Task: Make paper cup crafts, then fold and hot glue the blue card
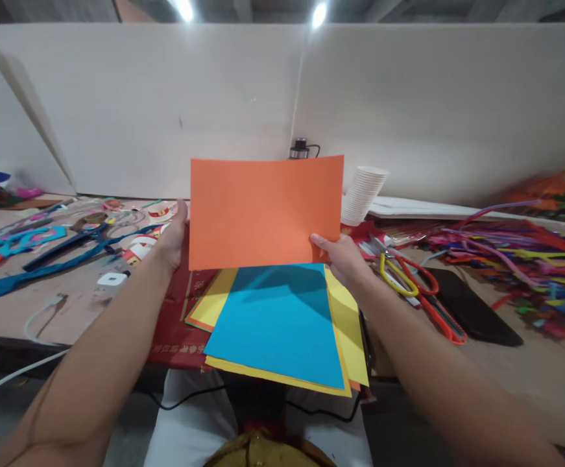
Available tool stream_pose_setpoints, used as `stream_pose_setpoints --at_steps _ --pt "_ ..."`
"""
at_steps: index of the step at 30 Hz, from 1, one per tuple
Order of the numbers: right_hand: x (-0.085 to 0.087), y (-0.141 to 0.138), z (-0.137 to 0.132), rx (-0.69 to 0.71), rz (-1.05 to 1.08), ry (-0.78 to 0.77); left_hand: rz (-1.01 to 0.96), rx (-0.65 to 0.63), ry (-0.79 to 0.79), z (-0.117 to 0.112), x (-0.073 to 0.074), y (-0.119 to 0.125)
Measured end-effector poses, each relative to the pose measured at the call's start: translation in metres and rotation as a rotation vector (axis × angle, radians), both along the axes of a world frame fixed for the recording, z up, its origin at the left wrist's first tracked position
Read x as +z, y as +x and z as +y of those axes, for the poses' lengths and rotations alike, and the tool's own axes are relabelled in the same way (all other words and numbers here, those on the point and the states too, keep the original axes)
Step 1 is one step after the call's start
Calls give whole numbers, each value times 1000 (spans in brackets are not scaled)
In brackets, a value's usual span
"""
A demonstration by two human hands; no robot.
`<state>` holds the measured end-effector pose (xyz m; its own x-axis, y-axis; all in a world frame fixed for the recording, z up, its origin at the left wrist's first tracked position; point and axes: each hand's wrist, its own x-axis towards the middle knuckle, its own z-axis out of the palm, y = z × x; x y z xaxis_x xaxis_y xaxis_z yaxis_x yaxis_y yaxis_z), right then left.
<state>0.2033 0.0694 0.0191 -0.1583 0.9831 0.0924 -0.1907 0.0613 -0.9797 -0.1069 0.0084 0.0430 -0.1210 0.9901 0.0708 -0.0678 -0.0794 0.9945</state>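
Note:
Both my hands hold an orange sheet of paper upright above the table. My left hand grips its left edge, with the thumb up along the side. My right hand pinches its lower right corner, thumb on the front. Below the sheet lies a stack of coloured paper: a blue sheet on top, yellow sheets and an orange edge beneath. The stack rests on a red printed sheet at the table's front edge.
A stack of white paper cups leans at the back. Yellow-handled scissors, red-handled scissors and a black phone lie to the right, beside a heap of coloured pipe cleaners. Blue cut-outs, scraps and a white cable lie left.

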Motion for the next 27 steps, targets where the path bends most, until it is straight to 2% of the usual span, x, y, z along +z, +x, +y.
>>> stream_pose_setpoints --at_steps 4,10,15,23,27 --pt "-7 2 4 25 -99 4 -216 -30 29 0 -4 4" --pt "-10 4 4 103 -38 27 -256 58 30 6 -12 10" --pt "-11 5 7 14 -80 43 -256 100 64 8 -15 9" --pt "-10 6 9 -61 -66 40 -342 -11 54 6 -20 14" --pt "-8 5 8 -47 -42 44 -359 58 66 8 -22 14"
